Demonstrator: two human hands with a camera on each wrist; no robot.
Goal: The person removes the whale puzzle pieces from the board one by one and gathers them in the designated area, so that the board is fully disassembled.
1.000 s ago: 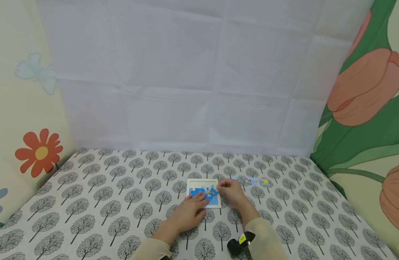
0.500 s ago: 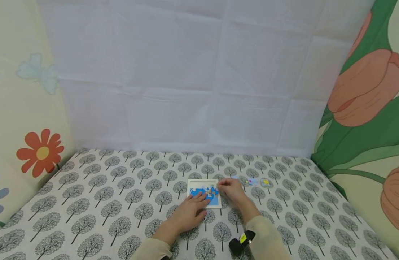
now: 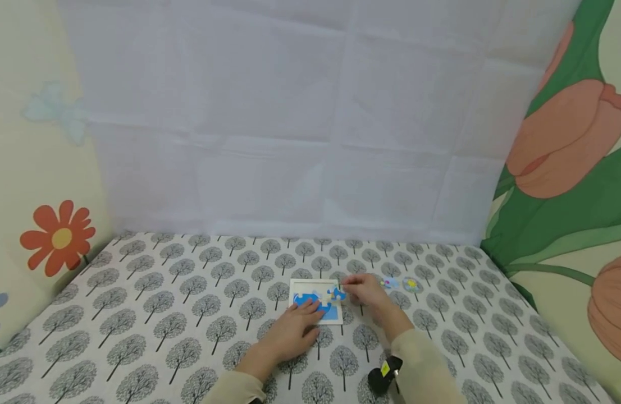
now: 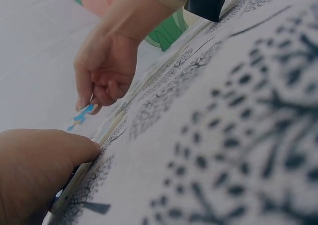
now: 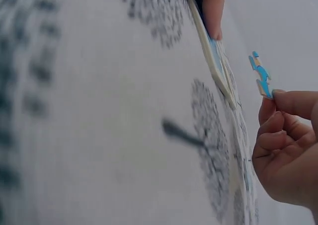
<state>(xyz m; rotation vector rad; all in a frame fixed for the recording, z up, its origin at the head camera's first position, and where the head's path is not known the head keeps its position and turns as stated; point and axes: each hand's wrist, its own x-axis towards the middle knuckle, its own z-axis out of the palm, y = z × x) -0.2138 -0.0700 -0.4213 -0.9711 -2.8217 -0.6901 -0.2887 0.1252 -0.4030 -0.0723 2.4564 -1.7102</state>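
Observation:
A white-framed puzzle tray (image 3: 316, 280) lies on the patterned cloth, its lower part filled with blue puzzle pieces (image 3: 302, 299). My left hand (image 3: 292, 332) rests flat on it with the fingers spread over the blue pieces. Between thumb and index finger, my right hand (image 3: 367, 292) pinches a blue puzzle piece (image 3: 337, 293) at the tray's right side. In the right wrist view that puzzle piece (image 5: 261, 75) is held up, apart from the tray (image 5: 211, 61). The left wrist view shows the same pinch from the side.
Loose puzzle pieces (image 3: 391, 283) lie right of the tray, one with a yellow sun-like shape (image 3: 411, 284). The cloth (image 3: 204, 336) has a tree print. A white sheet (image 3: 260, 140) hangs behind the table. A black wrist camera (image 3: 383, 376) sits on the right forearm.
My right hand has lifted the blue puzzle piece off the tray and shifted slightly right and up. My left hand has stayed in place on the tray.

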